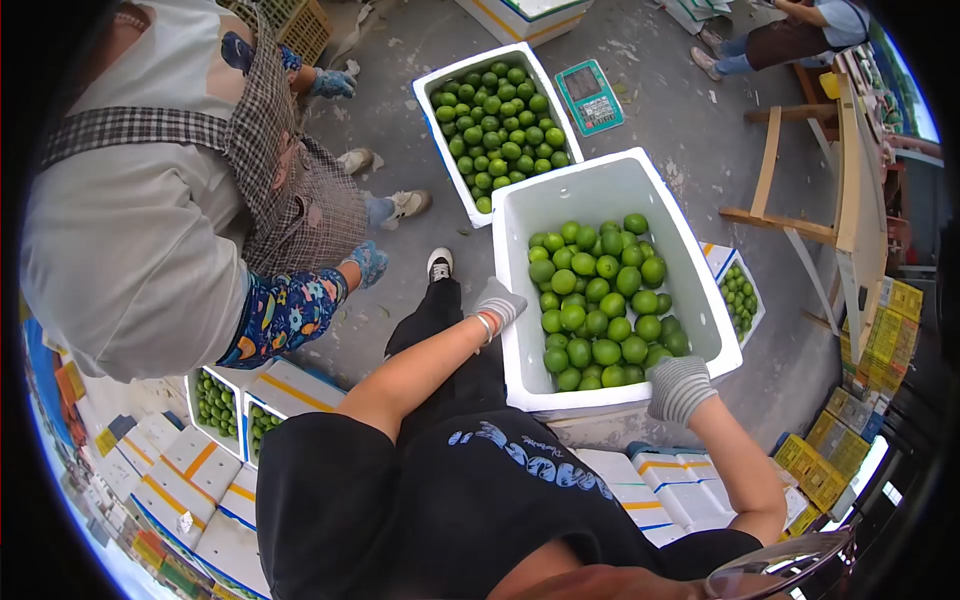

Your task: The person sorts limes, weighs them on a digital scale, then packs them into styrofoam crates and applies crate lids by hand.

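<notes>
A white foam box (575,197) partly filled with green limes (600,300) is in front of me. Both my hands wear grey striped knit gloves. At the box's left side, my left hand (499,304) is closed on the wall, with its fingertips at the rim. My right hand (681,389) is closed over the near rim towards the right corner, next to the limes; its fingers are partly hidden. Just behind, a second foam box (428,85) full of limes stands on the floor. A green digital scale (591,97) lies beside that box.
A co-worker in a checked apron (290,190) stands close on my left. Another person (800,30) is at the far right, near a wooden table (855,200). A smaller lime box (740,298) sits to the right. Stacked foam boxes (190,470) are behind me.
</notes>
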`<action>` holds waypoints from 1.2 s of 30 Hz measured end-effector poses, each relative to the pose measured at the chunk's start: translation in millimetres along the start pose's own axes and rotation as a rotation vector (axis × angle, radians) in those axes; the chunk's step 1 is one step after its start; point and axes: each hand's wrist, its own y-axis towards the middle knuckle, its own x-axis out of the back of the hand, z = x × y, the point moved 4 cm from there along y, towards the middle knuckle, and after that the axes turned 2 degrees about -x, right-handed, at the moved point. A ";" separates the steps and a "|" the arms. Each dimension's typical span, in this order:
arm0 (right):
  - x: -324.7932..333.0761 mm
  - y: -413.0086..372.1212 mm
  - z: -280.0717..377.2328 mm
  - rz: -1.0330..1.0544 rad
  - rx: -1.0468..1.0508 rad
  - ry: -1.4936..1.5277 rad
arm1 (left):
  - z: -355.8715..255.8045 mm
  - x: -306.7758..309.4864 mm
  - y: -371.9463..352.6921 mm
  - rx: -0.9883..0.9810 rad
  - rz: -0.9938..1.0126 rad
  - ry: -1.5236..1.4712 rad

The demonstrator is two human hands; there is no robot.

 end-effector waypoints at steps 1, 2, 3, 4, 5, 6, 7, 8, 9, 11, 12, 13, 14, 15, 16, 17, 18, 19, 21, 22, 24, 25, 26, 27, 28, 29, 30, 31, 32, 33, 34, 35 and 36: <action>5.8 1.6 0.7 -0.002 -0.012 0.018 | 3.1 -4.6 25.4 -0.030 -0.090 0.023; 9.4 0.8 3.5 0.001 -0.024 0.042 | -2.7 3.4 34.3 -0.019 -0.019 0.023; 16.2 4.4 4.3 -0.005 -0.036 0.065 | -13.0 13.6 45.4 -0.014 0.047 0.024; 24.0 9.3 4.5 -0.011 -0.048 0.084 | -23.3 22.0 53.1 -0.030 0.076 0.011; 28.3 11.0 4.4 -0.010 -0.055 0.094 | -30.7 26.3 56.5 -0.039 0.108 -0.011; 32.0 17.0 3.0 -0.034 -0.055 0.109 | -37.4 33.9 60.2 -0.051 0.125 -0.035; 38.2 22.4 2.4 -0.033 -0.060 0.112 | -38.6 36.7 69.5 -0.051 0.128 -0.019; 42.5 28.7 1.0 -0.030 -0.068 0.120 | -36.5 31.4 84.9 -0.053 0.135 0.003; 47.5 32.7 0.7 -0.019 -0.076 0.131 | -33.0 26.5 97.8 -0.052 0.150 0.026; 66.2 38.5 6.2 0.002 -0.060 0.157 | -29.4 27.2 113.9 -0.066 0.163 -0.022; 78.5 40.4 10.5 0.018 -0.054 0.169 | -31.1 31.7 120.6 -0.101 0.177 -0.034; 89.3 42.0 14.2 0.037 -0.071 0.181 | -33.4 36.9 128.8 -0.138 0.189 -0.051; 97.7 42.4 20.5 0.058 -0.088 0.199 | -31.9 41.9 135.5 -0.177 0.199 -0.038; 107.3 46.3 23.2 0.078 -0.106 0.215 | -34.5 47.1 144.8 -0.217 0.208 -0.028; 122.9 49.7 29.8 0.080 -0.093 0.194 | -42.5 55.2 155.2 -0.267 0.210 -0.021; 137.5 59.3 34.1 0.080 -0.110 0.233 | -48.8 64.1 168.7 -0.216 0.241 0.017; 148.1 67.0 39.0 0.099 -0.120 0.272 | -47.9 63.7 180.8 -0.151 0.284 0.053; 155.3 70.9 45.7 0.119 -0.127 0.305 | -41.3 62.7 185.3 -0.082 0.325 0.085; 166.0 76.3 50.4 0.160 -0.147 0.316 | -47.2 72.3 197.9 -0.165 0.295 0.114; 167.6 76.2 52.1 0.176 -0.153 0.333 | -48.6 72.4 196.8 -0.179 0.288 0.149; 171.9 78.1 55.3 0.199 -0.154 0.355 | -49.6 75.7 197.0 -0.179 0.355 0.164; 175.0 80.0 55.5 0.202 -0.152 0.363 | -44.3 69.1 205.3 -0.184 0.361 0.160; 177.7 82.8 54.3 0.201 -0.150 0.369 | -40.6 62.7 214.7 -0.193 0.363 0.155; 178.8 84.8 52.7 0.205 -0.162 0.375 | -40.0 59.8 221.0 -0.201 0.363 0.149; 178.4 85.8 52.2 0.211 -0.171 0.381 | -38.1 56.9 226.9 -0.211 0.337 0.169; 178.2 86.2 51.2 0.219 -0.177 0.386 | -35.1 53.7 231.3 -0.218 0.310 0.188; 178.8 85.6 52.0 0.221 -0.168 0.384 | -35.0 55.7 227.5 -0.225 0.285 0.209; 179.7 84.8 52.4 0.217 -0.163 0.381 | -35.3 56.5 224.2 -0.202 0.325 0.216; 181.7 84.4 51.1 0.208 -0.161 0.375 | -38.6 59.8 223.2 -0.183 0.360 0.221; 180.9 82.7 51.4 0.211 -0.163 0.376 | -40.1 61.7 220.1 -0.162 0.397 0.228; 180.1 81.5 52.6 0.214 -0.165 0.376 | -41.7 63.5 217.8 -0.165 0.410 0.216; 178.9 80.9 54.9 0.218 -0.166 0.376 | -41.9 64.6 215.9 -0.167 0.425 0.205; 179.1 79.8 57.9 0.216 -0.169 0.380 | -39.0 61.1 217.6 -0.170 0.442 0.191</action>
